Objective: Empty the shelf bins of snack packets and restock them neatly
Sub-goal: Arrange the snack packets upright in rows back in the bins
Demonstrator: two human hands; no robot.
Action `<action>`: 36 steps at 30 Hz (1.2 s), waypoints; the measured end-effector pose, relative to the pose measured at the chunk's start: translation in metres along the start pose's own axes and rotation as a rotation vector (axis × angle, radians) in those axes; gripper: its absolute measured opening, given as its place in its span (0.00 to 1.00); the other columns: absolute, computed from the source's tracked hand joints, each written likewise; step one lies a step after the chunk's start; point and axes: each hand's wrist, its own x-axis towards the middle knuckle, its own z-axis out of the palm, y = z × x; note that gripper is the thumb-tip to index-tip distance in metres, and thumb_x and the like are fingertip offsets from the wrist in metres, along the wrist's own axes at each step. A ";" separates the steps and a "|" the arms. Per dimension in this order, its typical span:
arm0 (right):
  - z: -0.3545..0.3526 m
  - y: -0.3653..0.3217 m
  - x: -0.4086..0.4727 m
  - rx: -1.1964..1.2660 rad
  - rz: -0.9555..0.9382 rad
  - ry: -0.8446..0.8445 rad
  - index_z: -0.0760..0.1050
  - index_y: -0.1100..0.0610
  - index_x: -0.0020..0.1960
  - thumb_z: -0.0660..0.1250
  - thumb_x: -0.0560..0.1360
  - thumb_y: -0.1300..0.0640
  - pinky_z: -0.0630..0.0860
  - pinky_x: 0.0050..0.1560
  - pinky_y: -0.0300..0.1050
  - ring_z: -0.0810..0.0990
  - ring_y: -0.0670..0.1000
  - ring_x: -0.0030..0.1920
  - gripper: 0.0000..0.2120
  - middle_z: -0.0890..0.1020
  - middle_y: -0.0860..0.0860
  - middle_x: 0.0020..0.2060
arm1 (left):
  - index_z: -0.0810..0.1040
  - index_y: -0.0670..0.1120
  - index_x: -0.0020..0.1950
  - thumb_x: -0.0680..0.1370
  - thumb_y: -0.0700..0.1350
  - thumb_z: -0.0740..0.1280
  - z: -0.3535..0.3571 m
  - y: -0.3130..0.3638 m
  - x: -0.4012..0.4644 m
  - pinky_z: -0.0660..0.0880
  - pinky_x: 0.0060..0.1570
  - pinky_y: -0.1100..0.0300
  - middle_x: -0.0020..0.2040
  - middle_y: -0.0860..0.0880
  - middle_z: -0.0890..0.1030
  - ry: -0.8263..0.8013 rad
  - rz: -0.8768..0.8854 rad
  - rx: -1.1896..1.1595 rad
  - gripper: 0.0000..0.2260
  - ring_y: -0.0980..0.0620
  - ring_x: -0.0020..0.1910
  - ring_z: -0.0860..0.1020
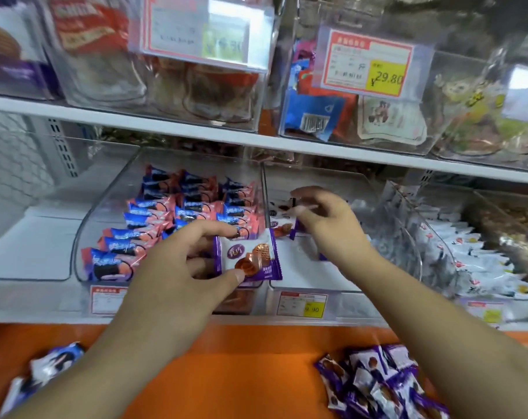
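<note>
Head view shows the left hand [178, 267] pinching a purple-edged packet [247, 257] between thumb and fingers, just before the clear bin [344, 285]. Beside it, the right hand [329, 225] reaches into that bin, fingers curled around similar packets [282, 225]. Below both forearms, more purple packets [377, 385] lie heaped on the orange ledge [241, 367].
</note>
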 end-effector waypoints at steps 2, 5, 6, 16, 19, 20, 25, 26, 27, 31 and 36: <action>-0.017 -0.024 -0.039 0.132 -0.038 -0.154 0.82 0.51 0.61 0.65 0.84 0.62 0.76 0.42 0.35 0.83 0.45 0.45 0.11 0.85 0.53 0.49 | 0.82 0.64 0.53 0.72 0.34 0.78 0.004 0.005 -0.004 0.83 0.47 0.60 0.51 0.65 0.84 -0.019 0.012 -0.003 0.24 0.62 0.48 0.85; -0.031 -0.042 -0.078 0.100 -0.101 -0.322 0.83 0.47 0.60 0.72 0.80 0.59 0.77 0.39 0.42 0.78 0.50 0.36 0.11 0.82 0.47 0.40 | 0.81 0.64 0.54 0.72 0.34 0.79 0.014 0.012 -0.010 0.83 0.52 0.55 0.52 0.63 0.84 -0.050 0.025 -0.005 0.25 0.60 0.50 0.85; -0.033 -0.044 -0.084 0.054 -0.114 -0.340 0.83 0.47 0.58 0.75 0.78 0.58 0.74 0.35 0.42 0.74 0.48 0.32 0.11 0.78 0.44 0.34 | 0.81 0.65 0.55 0.73 0.34 0.78 0.017 0.013 -0.013 0.83 0.53 0.53 0.53 0.61 0.84 -0.060 0.030 -0.004 0.25 0.58 0.50 0.86; -0.057 -0.015 -0.082 -0.196 -0.069 -0.042 0.80 0.42 0.50 0.79 0.74 0.57 0.75 0.36 0.38 0.77 0.47 0.34 0.12 0.83 0.42 0.42 | 0.53 0.70 0.80 0.81 0.58 0.66 0.027 -0.001 -0.014 0.55 0.79 0.52 0.75 0.76 0.52 -0.153 0.260 0.656 0.32 0.67 0.77 0.50; -0.049 0.004 -0.068 -0.353 -0.056 0.014 0.78 0.44 0.50 0.78 0.75 0.57 0.73 0.40 0.30 0.79 0.43 0.45 0.12 0.82 0.36 0.49 | 0.36 0.73 0.78 0.83 0.63 0.58 0.025 -0.012 -0.010 0.46 0.79 0.46 0.76 0.78 0.38 -0.258 0.223 0.901 0.34 0.63 0.79 0.39; -0.043 0.010 -0.061 -0.390 -0.056 0.004 0.78 0.44 0.50 0.77 0.75 0.56 0.73 0.41 0.32 0.79 0.43 0.46 0.11 0.82 0.37 0.49 | 0.33 0.73 0.77 0.83 0.63 0.57 0.026 -0.014 -0.010 0.44 0.79 0.47 0.75 0.78 0.36 -0.272 0.228 0.941 0.34 0.63 0.79 0.38; -0.003 0.034 -0.003 -0.509 -0.107 -0.106 0.78 0.47 0.52 0.76 0.76 0.56 0.76 0.43 0.47 0.76 0.48 0.43 0.09 0.78 0.43 0.41 | 0.26 0.73 0.74 0.84 0.62 0.55 0.027 -0.025 -0.009 0.40 0.79 0.48 0.76 0.76 0.35 -0.237 0.294 0.974 0.36 0.59 0.80 0.39; 0.004 0.039 0.007 -0.540 -0.122 -0.123 0.77 0.46 0.52 0.76 0.76 0.56 0.78 0.45 0.50 0.77 0.49 0.42 0.10 0.79 0.45 0.41 | 0.27 0.72 0.75 0.84 0.62 0.56 0.027 -0.028 -0.009 0.39 0.78 0.49 0.76 0.76 0.35 -0.226 0.314 0.970 0.36 0.59 0.81 0.40; 0.010 0.044 0.016 -0.567 -0.131 -0.140 0.77 0.46 0.52 0.76 0.76 0.56 0.79 0.46 0.52 0.78 0.51 0.42 0.10 0.79 0.47 0.41 | 0.27 0.72 0.75 0.84 0.62 0.56 0.027 -0.029 -0.009 0.38 0.78 0.49 0.77 0.75 0.36 -0.219 0.333 0.966 0.36 0.58 0.81 0.40; 0.022 0.060 0.037 -0.701 -0.196 -0.166 0.81 0.49 0.53 0.78 0.73 0.57 0.79 0.50 0.50 0.79 0.54 0.50 0.11 0.79 0.49 0.49 | 0.25 0.70 0.75 0.84 0.62 0.55 0.027 -0.032 -0.008 0.35 0.77 0.50 0.77 0.74 0.34 -0.201 0.372 0.983 0.37 0.59 0.81 0.37; 0.028 0.069 0.045 -0.802 -0.231 -0.091 0.82 0.47 0.53 0.77 0.72 0.55 0.78 0.52 0.49 0.76 0.57 0.54 0.11 0.77 0.52 0.52 | 0.28 0.70 0.77 0.84 0.60 0.57 0.024 -0.038 -0.005 0.40 0.79 0.48 0.78 0.74 0.38 -0.202 0.402 0.961 0.37 0.60 0.80 0.40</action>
